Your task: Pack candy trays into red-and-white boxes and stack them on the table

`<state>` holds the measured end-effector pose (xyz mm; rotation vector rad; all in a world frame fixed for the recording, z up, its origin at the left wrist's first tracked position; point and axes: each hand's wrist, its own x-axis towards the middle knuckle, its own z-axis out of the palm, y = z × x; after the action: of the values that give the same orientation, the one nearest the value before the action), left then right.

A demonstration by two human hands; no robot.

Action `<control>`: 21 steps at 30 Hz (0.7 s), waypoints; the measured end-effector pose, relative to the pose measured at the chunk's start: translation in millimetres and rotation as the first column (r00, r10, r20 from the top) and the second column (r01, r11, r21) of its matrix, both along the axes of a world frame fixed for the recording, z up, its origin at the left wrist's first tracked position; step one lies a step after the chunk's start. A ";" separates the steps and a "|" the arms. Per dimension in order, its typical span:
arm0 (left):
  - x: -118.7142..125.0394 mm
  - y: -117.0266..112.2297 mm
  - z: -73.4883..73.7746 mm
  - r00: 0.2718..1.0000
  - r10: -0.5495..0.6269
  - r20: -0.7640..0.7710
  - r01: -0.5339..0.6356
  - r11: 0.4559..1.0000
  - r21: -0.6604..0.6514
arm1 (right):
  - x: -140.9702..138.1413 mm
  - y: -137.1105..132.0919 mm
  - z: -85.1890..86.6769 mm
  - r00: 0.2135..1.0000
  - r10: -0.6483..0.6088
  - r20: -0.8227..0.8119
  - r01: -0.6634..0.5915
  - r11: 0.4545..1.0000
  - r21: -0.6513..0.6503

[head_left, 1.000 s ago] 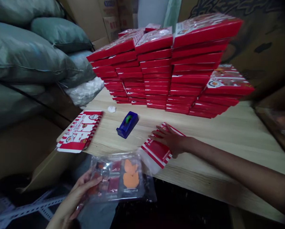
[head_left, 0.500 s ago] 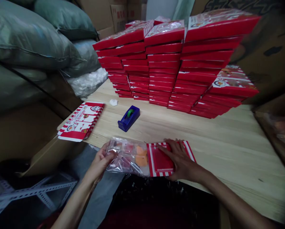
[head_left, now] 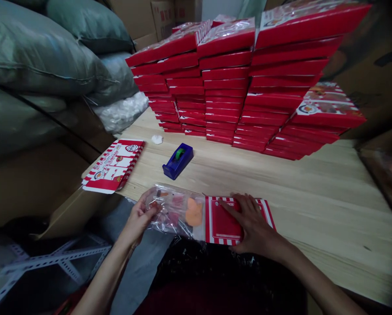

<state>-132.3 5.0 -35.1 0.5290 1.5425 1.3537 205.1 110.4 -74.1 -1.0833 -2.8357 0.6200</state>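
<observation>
My left hand [head_left: 140, 218] grips the left end of a clear plastic tray [head_left: 176, 212] that holds orange and red pieces; its fingers curl round the tray's edge. The tray's right end meets the open side of a flat red box with white stripes [head_left: 224, 223] lying at the front edge of the wooden table [head_left: 314, 197]. My right hand [head_left: 251, 221] lies flat on top of that box, fingers stretched out, pressing it down.
Several tall stacks of red boxes [head_left: 242, 87] fill the back of the table. A blue tape dispenser [head_left: 178, 161] sits mid-table, a small white lump [head_left: 156, 139] behind it. A pile of flat red-and-white cartons [head_left: 113, 165] lies at the left edge. Grey sacks [head_left: 51, 57] rise on the left.
My right hand pulled the red box toward the table's front edge. My left hand lifted the plastic tray from my lap to the box's open side and has pushed it slightly further in.
</observation>
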 end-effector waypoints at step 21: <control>-4.8 -5.7 0.6 0.963 -0.263 0.063 0.265 0.963 -0.037 | -6.3 -3.2 -11.9 0.989 -0.118 -0.087 0.125 0.988 0.085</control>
<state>-137.2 -0.7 -34.6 0.6381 1.3974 1.1175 198.8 107.2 -86.0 -1.1763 -2.6759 0.5091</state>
